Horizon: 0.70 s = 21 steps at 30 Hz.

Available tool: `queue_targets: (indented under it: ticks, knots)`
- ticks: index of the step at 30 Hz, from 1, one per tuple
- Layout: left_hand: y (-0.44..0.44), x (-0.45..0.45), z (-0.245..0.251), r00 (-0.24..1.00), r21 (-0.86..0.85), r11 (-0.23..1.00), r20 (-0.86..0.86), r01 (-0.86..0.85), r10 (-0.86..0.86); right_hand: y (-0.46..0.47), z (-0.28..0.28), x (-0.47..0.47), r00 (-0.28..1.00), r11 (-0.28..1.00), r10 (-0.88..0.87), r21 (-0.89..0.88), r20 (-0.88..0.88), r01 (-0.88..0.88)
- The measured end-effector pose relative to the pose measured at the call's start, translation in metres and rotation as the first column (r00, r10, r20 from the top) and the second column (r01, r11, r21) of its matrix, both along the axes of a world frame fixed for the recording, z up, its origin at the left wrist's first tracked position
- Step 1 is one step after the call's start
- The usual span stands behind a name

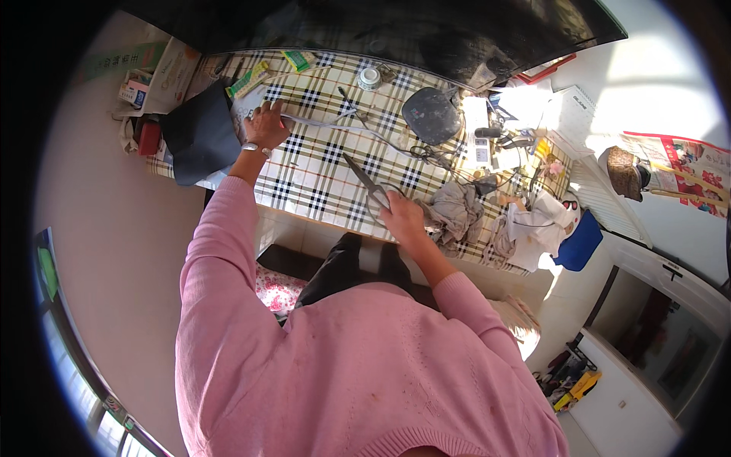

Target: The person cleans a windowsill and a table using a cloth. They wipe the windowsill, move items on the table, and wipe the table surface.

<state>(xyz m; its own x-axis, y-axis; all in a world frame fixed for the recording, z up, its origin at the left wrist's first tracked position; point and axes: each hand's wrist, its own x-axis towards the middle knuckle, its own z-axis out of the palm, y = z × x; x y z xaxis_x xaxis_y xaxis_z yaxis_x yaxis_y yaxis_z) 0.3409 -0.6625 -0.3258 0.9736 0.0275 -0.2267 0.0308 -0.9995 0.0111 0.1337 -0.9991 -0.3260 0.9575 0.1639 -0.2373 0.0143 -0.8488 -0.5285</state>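
My right hand [404,220] grips the handles of a pair of dark metal scissors [364,178] near the front edge of the table. Their blades point up and to the left, over the plaid tablecloth [320,148]. My left hand [266,127] reaches down at the table's left part, over a pale printed sheet or bag [244,105]. A white flat strip or cord [325,123] runs rightward from beside its fingers, and a bit of red shows there. Whether those fingers hold anything is hidden. Left of the hand lies a black sheet or bag [201,137].
A large dark screen [342,28] borders the table's back. Green-and-yellow packets [248,80], a small patterned jar [369,79] and a dark rounded pad [432,116] lie before it. Tangled cables [434,155] and crumpled grey cloth [456,208] are at right. A white carton [171,77] stands left.
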Motion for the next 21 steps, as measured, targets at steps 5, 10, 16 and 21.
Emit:
queue_targets:
  ticks: [5, 10, 16, 21]
  knots:
    - [-0.071, 0.037, -0.005, 0.942, -0.494, 0.817, 0.291, 0.296, -0.165, -0.006, 0.018, -0.007, 0.995, 0.996, 0.087, -0.034, 0.04, -0.086]
    - [-0.16, 0.074, -0.016, 0.965, -0.529, 0.829, 0.257, 0.181, -0.047, -0.017, 0.049, -0.031, 0.997, 0.996, 0.066, 0.066, -0.026, -0.064]
    - [-0.151, 0.103, -0.033, 0.994, -0.509, 0.854, 0.079, 0.106, -0.077, -0.026, 0.058, -0.063, 0.985, 0.998, -0.031, 0.053, -0.171, 0.041]
    - [-0.125, 0.112, -0.035, 0.977, -0.607, 0.766, 0.139, 0.212, -0.16, -0.025, 0.057, -0.064, 0.989, 0.994, -0.06, 0.081, -0.138, 0.071]
